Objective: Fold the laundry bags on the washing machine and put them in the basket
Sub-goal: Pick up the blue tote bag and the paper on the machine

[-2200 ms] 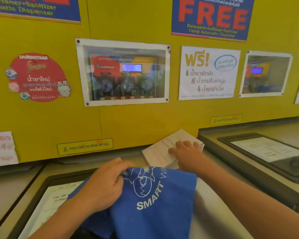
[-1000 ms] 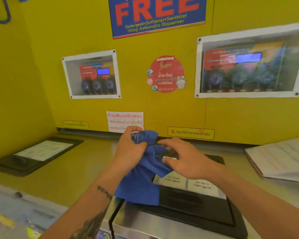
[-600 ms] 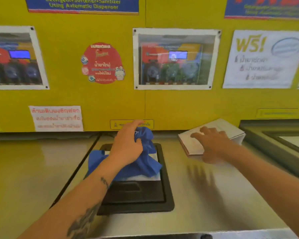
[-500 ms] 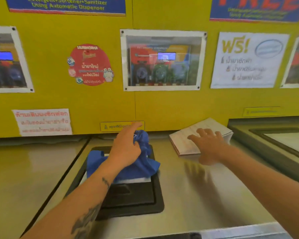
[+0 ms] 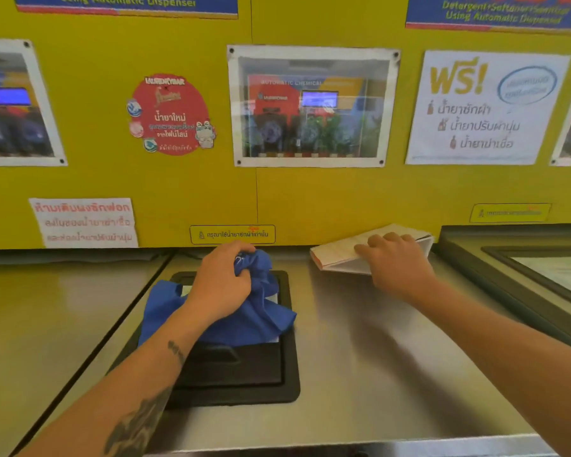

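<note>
Landmark: black rectangular detergent-drawer lid (image 5: pixel 234 374) set into steel washing-machine top (image 5: pixel 370 357).

- Far left of lid: second steel machine top (image 5: pixel 47 308), separated by a dark seam.
- Behind and left of lid, on yellow back wall (image 5: pixel 178 186): white paper notice with red Thai lettering (image 5: pixel 83 222); above that, round red sticker (image 5: pixel 170 115).
- On lid: crumpled blue fabric laundry bag (image 5: pixel 244 315), bunched, unfolded, covering lid's rear half and spilling over its left edge. White label partly visible under it.
- Left hand (image 5: pixel 221 282) on top of bag, fingers curled into the cloth, gripping the upper bunch. Tattooed forearm running down to lower left.
- Directly behind lid on wall: small yellow warning label (image 5: pixel 232 234); above it, white-framed window onto chemical dispenser with blue screen (image 5: pixel 312 105).
- Right of lid, at back of same machine top against wall: flat folded white paper-like bag with red edge (image 5: pixel 340 252), slightly lifted at its far end.
- Right hand (image 5: pixel 393 262) laid over that white bag, fingers bent over its top face; firm grasp or just resting, cannot tell.
- Above, on wall: white poster with yellow Thai heading (image 5: pixel 485 107).
- Far right of lid: next machine's top with dark-framed lid (image 5: pixel 541 268).
</note>
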`<action>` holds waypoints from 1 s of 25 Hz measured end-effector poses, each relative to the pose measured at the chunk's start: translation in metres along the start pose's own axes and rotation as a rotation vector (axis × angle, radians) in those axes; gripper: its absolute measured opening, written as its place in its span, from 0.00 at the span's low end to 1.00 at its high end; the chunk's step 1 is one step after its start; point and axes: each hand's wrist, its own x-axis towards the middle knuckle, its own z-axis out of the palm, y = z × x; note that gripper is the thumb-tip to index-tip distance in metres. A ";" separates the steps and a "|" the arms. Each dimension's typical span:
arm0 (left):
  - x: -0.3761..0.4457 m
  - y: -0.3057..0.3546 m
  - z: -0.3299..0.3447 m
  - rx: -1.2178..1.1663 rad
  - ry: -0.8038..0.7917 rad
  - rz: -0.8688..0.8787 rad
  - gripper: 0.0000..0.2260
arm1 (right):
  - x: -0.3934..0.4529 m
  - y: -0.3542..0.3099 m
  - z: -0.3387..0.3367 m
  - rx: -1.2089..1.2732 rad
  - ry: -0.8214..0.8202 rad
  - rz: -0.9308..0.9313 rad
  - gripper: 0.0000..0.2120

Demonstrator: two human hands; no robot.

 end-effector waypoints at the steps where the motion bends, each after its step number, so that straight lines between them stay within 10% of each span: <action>1: -0.001 -0.005 -0.009 -0.003 0.016 -0.009 0.18 | 0.004 -0.004 -0.010 0.042 0.055 -0.001 0.20; 11: -0.028 -0.086 -0.168 -0.022 0.307 -0.156 0.16 | 0.091 -0.148 -0.126 1.166 0.336 0.049 0.12; 19: -0.051 -0.178 -0.274 0.157 0.465 -0.264 0.16 | 0.168 -0.318 -0.146 1.936 -0.061 0.112 0.10; 25: -0.035 -0.262 -0.288 0.387 0.385 -0.339 0.21 | 0.207 -0.394 -0.129 1.975 -0.162 0.115 0.15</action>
